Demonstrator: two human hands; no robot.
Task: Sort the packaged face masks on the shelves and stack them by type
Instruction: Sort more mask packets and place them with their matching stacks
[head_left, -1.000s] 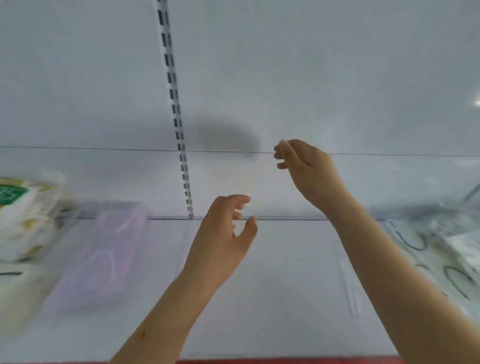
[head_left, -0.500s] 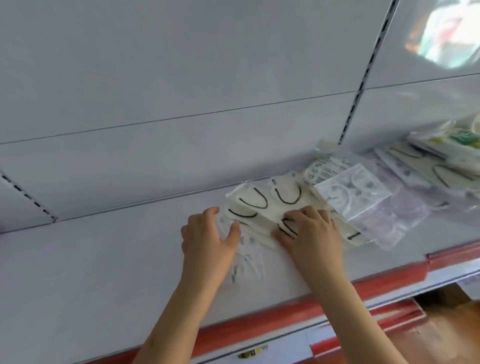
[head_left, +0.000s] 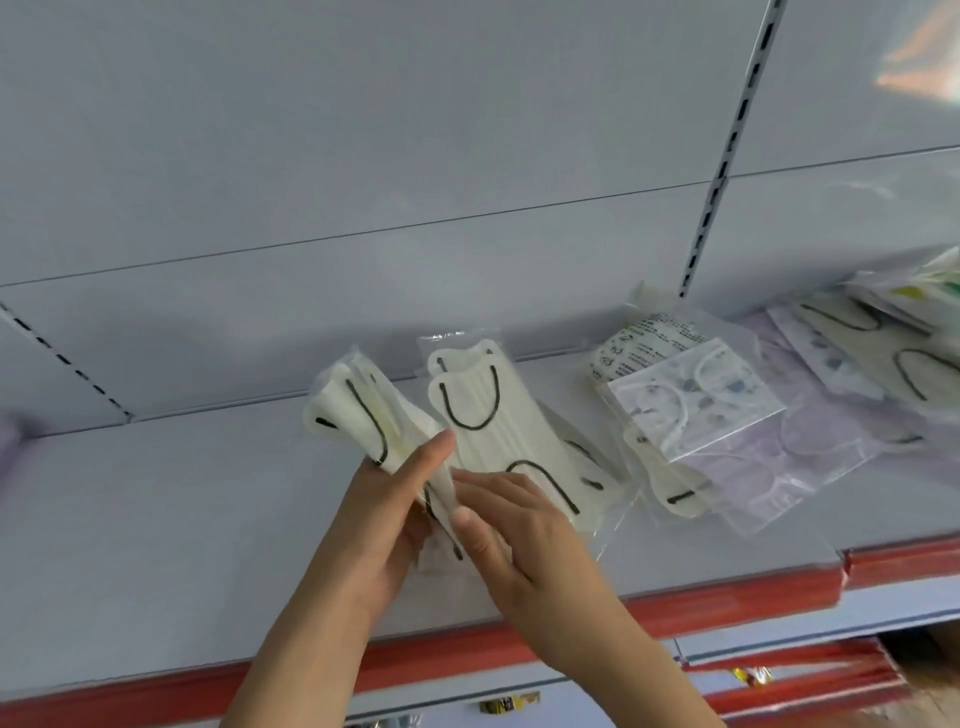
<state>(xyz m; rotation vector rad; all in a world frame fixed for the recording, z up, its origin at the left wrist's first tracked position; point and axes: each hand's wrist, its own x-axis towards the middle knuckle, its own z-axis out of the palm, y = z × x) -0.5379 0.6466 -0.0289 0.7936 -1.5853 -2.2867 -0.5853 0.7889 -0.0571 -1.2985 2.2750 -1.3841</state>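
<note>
Clear packets of cream face masks with black ear loops are lifted off the white shelf (head_left: 156, 519). My left hand (head_left: 384, 525) grips a bunch of these packets (head_left: 358, 415), tilted up and to the left. My right hand (head_left: 509, 530) holds the lower edge of a second cream packet (head_left: 493, 421), its fingers pinching beside the left hand. To the right lie a patterned white mask packet (head_left: 696, 400), a lilac packet (head_left: 800, 452) and more cream packets (head_left: 893, 364), overlapping in a loose pile.
The shelf has a red front edge (head_left: 467, 654) and a white back panel with a slotted upright (head_left: 727, 156). A lower shelf with a red edge (head_left: 789, 670) shows at the bottom right. Green-printed packs (head_left: 935, 280) sit at the far right.
One second ago both hands hovered over a bare shelf section. Half a second ago they pressed on the cream packets lying on the shelf. Now both hands have lifted cream packets off the shelf.
</note>
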